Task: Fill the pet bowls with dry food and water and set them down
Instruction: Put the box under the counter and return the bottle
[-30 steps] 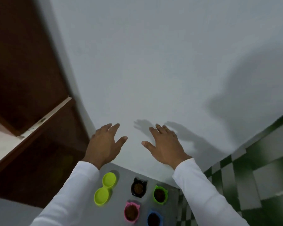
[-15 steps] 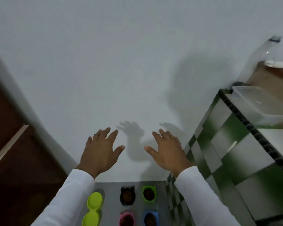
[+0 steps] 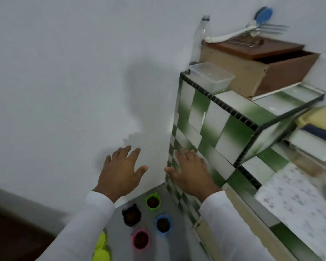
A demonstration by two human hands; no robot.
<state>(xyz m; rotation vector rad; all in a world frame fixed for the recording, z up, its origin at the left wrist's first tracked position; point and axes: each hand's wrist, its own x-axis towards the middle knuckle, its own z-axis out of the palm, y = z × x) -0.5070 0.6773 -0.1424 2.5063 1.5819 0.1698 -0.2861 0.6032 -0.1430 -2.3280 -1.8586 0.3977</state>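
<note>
Several small pet bowls stand on the grey floor below me, each holding brown dry food: a green bowl (image 3: 152,202), a black bowl (image 3: 131,216), a blue bowl (image 3: 163,224) and a pink bowl (image 3: 140,239). A yellow-green double bowl (image 3: 101,248) lies at the lower left, partly behind my left sleeve; its inside is hard to see. My left hand (image 3: 120,172) and my right hand (image 3: 191,173) hover in the air above the bowls, palms down, fingers spread, holding nothing.
A green-and-white tiled counter (image 3: 230,117) rises on the right. On it stand a clear plastic tub (image 3: 212,76), a clear bottle (image 3: 199,40) by the wall and a wooden box (image 3: 256,63) with a white-handled utensil (image 3: 233,33) on top. A white wall fills the left.
The view has swung right: the brown door has slid out at the left and the tiled counter with its box has come in. Both hands stay spread and empty.
</note>
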